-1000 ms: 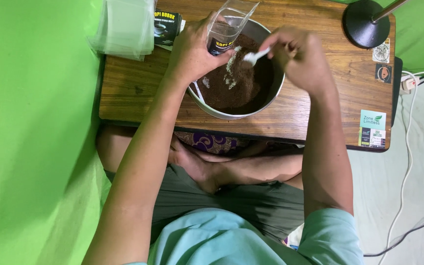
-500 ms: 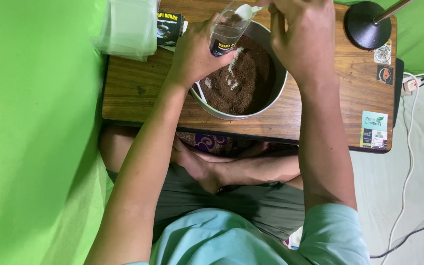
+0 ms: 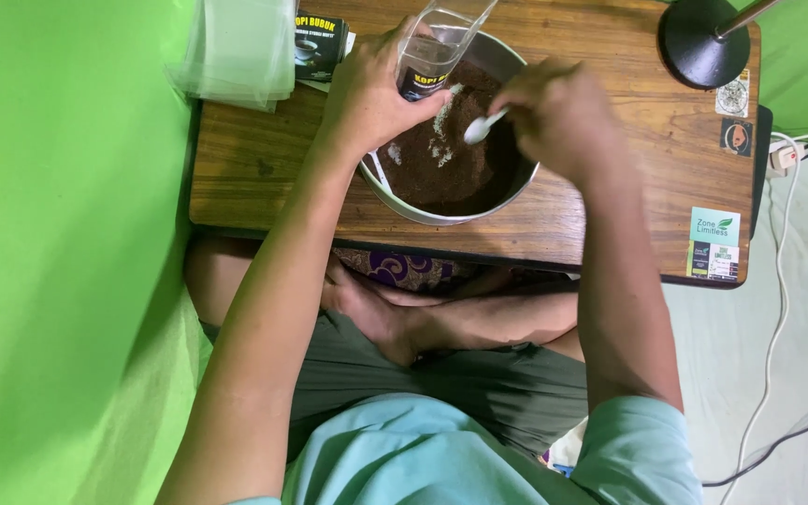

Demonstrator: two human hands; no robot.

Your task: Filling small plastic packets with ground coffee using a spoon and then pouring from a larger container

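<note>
Pouch filling under way over the bowl.
I'm seeing left hand gripping it, right hand pinching a white spoon; seemingly mostly unfilled.

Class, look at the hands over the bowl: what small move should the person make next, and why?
Probably dip the white spoon into the dark powder and lift a scoop toward the clear pouch. The right hand holds the spoon just above the powder in the metal bowl, apparently empty, while the left hand holds the pouch tilted over the bowl.
</note>
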